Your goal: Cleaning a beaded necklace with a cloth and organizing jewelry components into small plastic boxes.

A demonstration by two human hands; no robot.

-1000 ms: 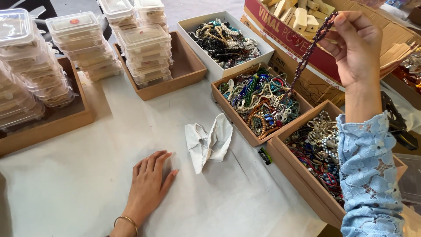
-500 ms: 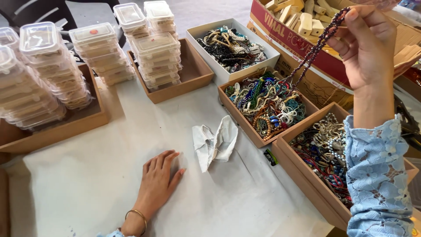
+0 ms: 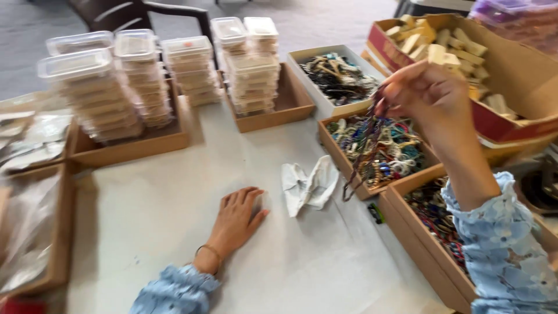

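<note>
Right hand: the right hand [image 3: 433,93] is raised over the boxes at the right; its fingertips pinch the top end of one beaded strand [image 3: 363,154], so it is closed on that strand
Beaded strand: one dark, multicoloured string hangs slanting down and to the left from the pinch; its lower end dangles by the near edge of the middle jewellery box, above the white surface [image 3: 145,215]
Left hand: the left hand [image 3: 238,218] lies flat, palm down, fingers spread a little, holding nothing; one thin bracelet [image 3: 210,251] circles its wrist
Sleeves: two pale blue lace sleeves, one on each forearm
Cloth: one crumpled white cloth [image 3: 309,186] lies just beside the left hand, between it and the middle box
Jewellery boxes: three in a row at the right; the far one is white [image 3: 334,78], the middle one [image 3: 381,151] and the near one [image 3: 436,227] are brown card; all hold tangled beads
Container stacks: about six stacks of clear lidded plastic containers [image 3: 247,64] stand in two shallow brown trays; the blur makes an exact count uncertain
Carton: one large red-sided carton [image 3: 511,75] at the far right holds pale wooden blocks
Small green piece: one [image 3: 376,213] lies on the surface beside the near box
</note>
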